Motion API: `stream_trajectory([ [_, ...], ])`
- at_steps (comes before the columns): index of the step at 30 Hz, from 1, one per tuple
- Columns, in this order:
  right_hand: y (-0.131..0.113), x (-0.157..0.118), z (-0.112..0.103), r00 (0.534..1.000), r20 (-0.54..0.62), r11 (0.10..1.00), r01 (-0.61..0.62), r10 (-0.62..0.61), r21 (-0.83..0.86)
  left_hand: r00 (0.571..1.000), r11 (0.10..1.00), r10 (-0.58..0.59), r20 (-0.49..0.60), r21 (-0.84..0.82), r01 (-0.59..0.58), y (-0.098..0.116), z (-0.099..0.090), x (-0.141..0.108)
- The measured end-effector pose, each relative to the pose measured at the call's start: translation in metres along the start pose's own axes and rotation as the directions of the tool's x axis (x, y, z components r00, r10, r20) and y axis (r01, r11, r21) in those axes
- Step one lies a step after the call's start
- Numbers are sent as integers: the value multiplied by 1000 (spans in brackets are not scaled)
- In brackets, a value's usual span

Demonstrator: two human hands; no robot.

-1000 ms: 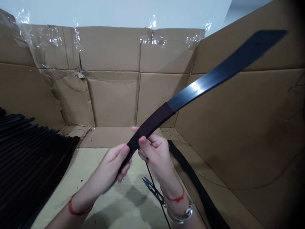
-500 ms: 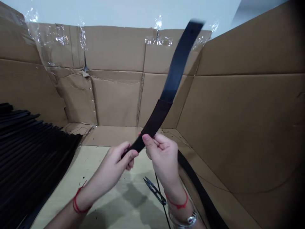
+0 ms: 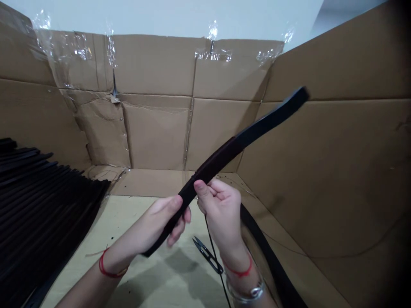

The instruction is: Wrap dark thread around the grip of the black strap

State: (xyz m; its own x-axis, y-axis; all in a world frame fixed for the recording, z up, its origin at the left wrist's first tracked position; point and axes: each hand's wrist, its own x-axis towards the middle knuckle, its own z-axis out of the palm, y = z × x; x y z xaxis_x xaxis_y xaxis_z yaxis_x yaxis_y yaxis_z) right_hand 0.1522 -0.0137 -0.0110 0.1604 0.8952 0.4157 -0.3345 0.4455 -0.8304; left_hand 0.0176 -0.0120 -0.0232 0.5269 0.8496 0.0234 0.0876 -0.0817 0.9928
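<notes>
A long black strap (image 3: 221, 159) slants up to the right between my hands, its far end reaching in front of the right cardboard wall. Its middle section looks dark brownish, and the upper part has a bluish sheen. My left hand (image 3: 168, 216) grips the lower part, thumb on top and fingers beneath; the strap's lower end sticks out below it. My right hand (image 3: 221, 209) pinches the strap's edge further up, its thumb at the front. Under my hands, black thread snips (image 3: 208, 256) lie on the table, beside a thin black cord (image 3: 221, 280).
A large stack of black strips (image 3: 48, 214) fills the left side. Cardboard walls (image 3: 157, 132) with clear tape enclose the pale table (image 3: 154, 273). To the right of my right arm, another black band (image 3: 269, 252) curves along the table's edge.
The strap has swung down to the right and turned more edge-on. My left hand's grip has changed, and more of the strap's lower end now shows below it. My right hand has barely moved.
</notes>
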Motion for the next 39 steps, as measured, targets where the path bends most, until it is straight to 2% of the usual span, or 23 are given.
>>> stream_trajectory([
  [2,0,-1,1,999,-30,999,37,-37,-16,959,984,137,-247,149,-102,2,0,-2],
  [4,0,-1,0,993,108,998,-48,43,37,950,991,107,-294,108,-78,3,0,-5],
  [7,0,2,-3,967,227,991,-124,111,43,996,980,-85,-2,-181,83,5,-2,-7],
  [11,-3,3,-3,991,120,999,-51,51,-10,999,982,-31,21,-187,35,6,-12,-7],
  [14,-7,1,1,976,209,998,-59,59,-8,936,932,-76,342,-308,189,8,-17,-8],
  [15,-8,-1,2,984,174,1000,-17,20,-18,931,935,-70,358,-303,187,8,-16,-9],
  [17,-10,-3,3,995,46,995,88,-86,-45,996,986,6,91,-166,9,9,-11,-11],
  [19,-10,-5,1,996,47,996,77,-75,-42,967,991,134,-216,39,-129,9,-5,-13],
  [20,-11,-5,-1,993,112,999,24,-21,-23,958,990,139,-252,46,-131,9,-2,-13],
  [21,-11,-5,-3,981,191,999,-39,39,-4,976,995,85,-202,-28,-92,8,0,-13],
  [23,-11,-4,-7,950,292,991,-129,114,33,992,954,-76,100,-281,102,6,-1,-12],
  [25,-10,-3,-8,942,310,986,-153,127,63,917,848,-93,389,-452,278,2,-5,-8],
  [27,-9,-2,-7,929,344,983,-171,136,74,801,769,-32,598,-497,401,-3,-9,-4],
  [29,-9,-3,-5,928,347,985,-164,135,56,667,721,13,745,-470,510,-6,-12,-1],
  [30,-10,-3,-3,945,305,990,-137,120,36,641,718,7,767,-450,531,-6,-11,0],
  [31,-10,-4,-1,966,239,995,-100,95,6,693,745,-22,721,-450,492,-6,-10,0],
  [32,-11,-4,0,984,165,998,-60,64,-32,809,803,-45,587,-460,379,-6,-9,0],
  [33,-12,-5,1,993,109,997,-28,36,-71,928,880,-40,370,-426,208,-5,-7,0],
  [34,-12,-5,2,996,83,995,-10,19,-102,993,946,9,121,-323,31,-4,-6,-1],
  [35,-12,-5,2,996,84,993,-4,14,-119,992,978,92,-85,-179,-106,-4,-5,-1],
  [36,-12,-5,3,995,99,992,-5,18,-126,963,980,179,-199,-44,-192,-4,-4,-2],
  [37,-12,-5,3,993,113,992,-8,22,-126,945,970,244,-219,47,-240,-4,-3,-4],
  [39,-11,-5,3,993,112,994,-14,27,-112,954,961,276,-117,60,-270,-4,-2,-6],
])
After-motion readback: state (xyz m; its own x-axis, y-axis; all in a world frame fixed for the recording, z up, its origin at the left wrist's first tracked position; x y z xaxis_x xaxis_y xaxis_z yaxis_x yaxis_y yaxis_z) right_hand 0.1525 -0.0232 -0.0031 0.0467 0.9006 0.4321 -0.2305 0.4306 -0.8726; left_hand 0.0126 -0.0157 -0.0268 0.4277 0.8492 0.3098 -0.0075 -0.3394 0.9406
